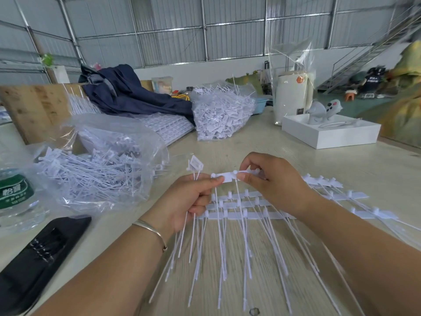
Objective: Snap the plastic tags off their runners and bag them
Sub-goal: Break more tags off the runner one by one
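desk (273,142): pale wood-grain top.
near centre: runner strips (241,202) of white tags, lying flat.
left: open clear bag (102,165) of loose tags; water bottle (17,197); black pouch (38,258).
far side: navy cloth (127,92), tag heap (222,112), white box (330,131).

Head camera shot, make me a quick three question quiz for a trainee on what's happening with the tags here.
1. True or false: both hands pinch the same strip of tags.
2. Where is the open clear bag of loose tags? A) left of the hands B) inside the white box C) under the dark jacket
3. Fill in: the left hand also holds several loose tags by their long ____.

Key: 1 true; 2 A; 3 tails. The right hand pinches the strip's other end.
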`<state>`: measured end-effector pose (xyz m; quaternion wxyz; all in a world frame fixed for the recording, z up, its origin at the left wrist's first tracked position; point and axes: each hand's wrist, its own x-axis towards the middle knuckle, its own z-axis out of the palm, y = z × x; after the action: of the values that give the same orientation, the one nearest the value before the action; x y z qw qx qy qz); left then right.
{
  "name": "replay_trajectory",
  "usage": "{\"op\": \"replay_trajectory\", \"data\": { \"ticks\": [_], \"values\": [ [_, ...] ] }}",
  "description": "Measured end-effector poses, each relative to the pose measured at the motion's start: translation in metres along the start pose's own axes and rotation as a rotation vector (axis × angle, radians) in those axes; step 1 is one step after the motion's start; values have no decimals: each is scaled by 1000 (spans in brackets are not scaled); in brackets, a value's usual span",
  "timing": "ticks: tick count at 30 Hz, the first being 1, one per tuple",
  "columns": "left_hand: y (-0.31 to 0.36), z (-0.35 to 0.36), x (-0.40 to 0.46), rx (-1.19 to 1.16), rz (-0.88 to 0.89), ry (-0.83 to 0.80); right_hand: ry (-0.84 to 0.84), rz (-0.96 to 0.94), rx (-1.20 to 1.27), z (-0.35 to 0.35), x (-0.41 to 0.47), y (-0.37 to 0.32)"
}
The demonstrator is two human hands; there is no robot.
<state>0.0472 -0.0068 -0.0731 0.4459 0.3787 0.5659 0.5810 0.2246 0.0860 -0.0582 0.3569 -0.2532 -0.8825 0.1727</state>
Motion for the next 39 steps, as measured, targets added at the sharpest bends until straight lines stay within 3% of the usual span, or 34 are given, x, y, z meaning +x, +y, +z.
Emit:
{"op": "replay_trajectory", "data": {
  "ticks": [6,18,28,34,39],
  "values": [
    [3,-4,3,-81,5,12,81,122,-34,-5,5,8],
    [3,-6,-2,-283,-101,-123,-66,122,169,0,3,6],
    [3,0,-8,-412,-80,-264,-69,128,561,-8,1,-5],
    [3,26,-15,-497,-120,-504,-113,165,683,-1,1,-9],
    [8,19,-15,-542,-130,-507,-50,232,661,-2,3,-5]
  ]
}}
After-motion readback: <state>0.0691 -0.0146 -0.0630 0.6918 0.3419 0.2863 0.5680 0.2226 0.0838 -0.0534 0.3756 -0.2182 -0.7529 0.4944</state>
